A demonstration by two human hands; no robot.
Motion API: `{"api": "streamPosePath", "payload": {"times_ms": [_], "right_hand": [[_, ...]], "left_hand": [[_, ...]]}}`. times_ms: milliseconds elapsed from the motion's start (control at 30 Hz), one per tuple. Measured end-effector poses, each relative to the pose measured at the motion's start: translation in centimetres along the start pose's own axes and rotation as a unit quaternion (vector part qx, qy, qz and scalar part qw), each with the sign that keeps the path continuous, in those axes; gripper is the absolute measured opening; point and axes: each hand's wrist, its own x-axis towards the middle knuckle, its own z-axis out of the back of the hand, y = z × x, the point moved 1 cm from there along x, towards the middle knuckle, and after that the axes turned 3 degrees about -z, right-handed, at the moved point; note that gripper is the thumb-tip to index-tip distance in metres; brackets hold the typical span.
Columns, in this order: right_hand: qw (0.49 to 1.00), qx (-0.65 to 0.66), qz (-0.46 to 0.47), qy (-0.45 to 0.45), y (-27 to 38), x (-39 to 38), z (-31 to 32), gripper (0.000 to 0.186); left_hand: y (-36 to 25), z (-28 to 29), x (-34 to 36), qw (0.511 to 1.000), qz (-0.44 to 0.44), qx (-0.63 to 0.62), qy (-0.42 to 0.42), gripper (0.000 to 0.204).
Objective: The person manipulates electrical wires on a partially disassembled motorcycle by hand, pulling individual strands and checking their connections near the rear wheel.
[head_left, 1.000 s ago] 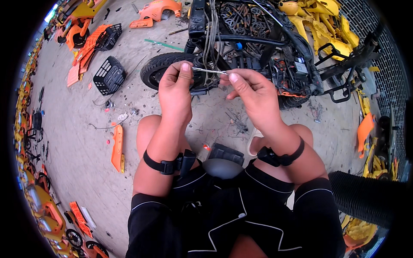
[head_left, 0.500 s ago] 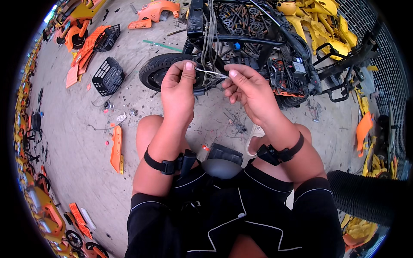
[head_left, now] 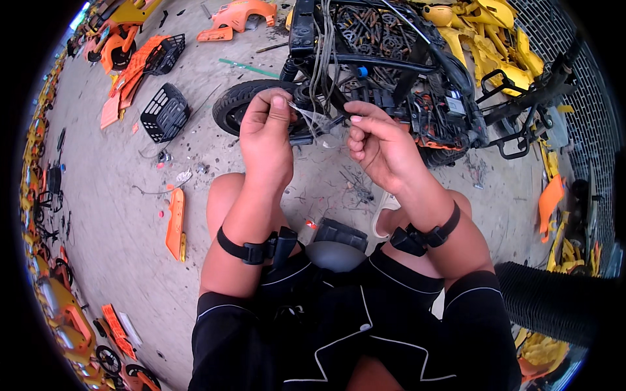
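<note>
My left hand [head_left: 267,130] is closed in a pinch, thumb against forefinger, on one end of a thin whitish translucent strip [head_left: 314,118]. The strip's free part hangs loosely to the right and is smeared by motion; its exact kind is unclear. My right hand [head_left: 386,140] is just to the right of it, apart from the strip, with a gap between thumb and forefinger and the other fingers half curled. Just beyond both hands is a stripped scooter frame [head_left: 372,60] with a black tyre [head_left: 228,104] and a bundle of grey cables [head_left: 324,52].
Dark metal parts [head_left: 378,36] fill the frame's top. Yellow panels [head_left: 489,32] are heaped at the far right. On the left floor lie a black basket [head_left: 165,114] and an orange panel [head_left: 175,221]. A black ribbed hose [head_left: 548,300] is at my right.
The strip was stretched between both hands. Its right end has come away from my right hand and now dangles from my left, while the right fingers have parted.
</note>
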Motion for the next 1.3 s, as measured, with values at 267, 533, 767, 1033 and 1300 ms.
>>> {"api": "streamPosePath", "payload": {"times_ms": [267, 533, 767, 1033, 1300], "right_hand": [[0.571, -0.664, 0.483, -0.020, 0.7, -1.2, -3.0, 0.034], [0.457, -0.728, 0.510, 0.003, 0.7, -1.1, -2.9, 0.024], [0.957, -0.220, 0.168, -0.082, -0.7, -0.1, -2.4, 0.018], [0.996, 0.037, -0.078, 0.003, -0.2, 0.7, -1.8, 0.021], [0.989, 0.056, -0.131, 0.029, -0.3, 0.3, -1.7, 0.021]], "left_hand": [[-0.7, 0.3, 0.0, 0.980, 0.170, -0.086, -0.057, 0.018], [-0.7, 1.0, -0.1, 0.953, 0.275, -0.108, -0.069, 0.017], [-1.3, 0.0, -0.8, 0.985, 0.117, -0.126, -0.027, 0.012], [-1.7, -0.4, -0.7, 0.976, -0.083, -0.053, 0.193, 0.015], [-2.4, -0.7, -1.2, 0.981, 0.010, -0.108, 0.161, 0.017]]}}
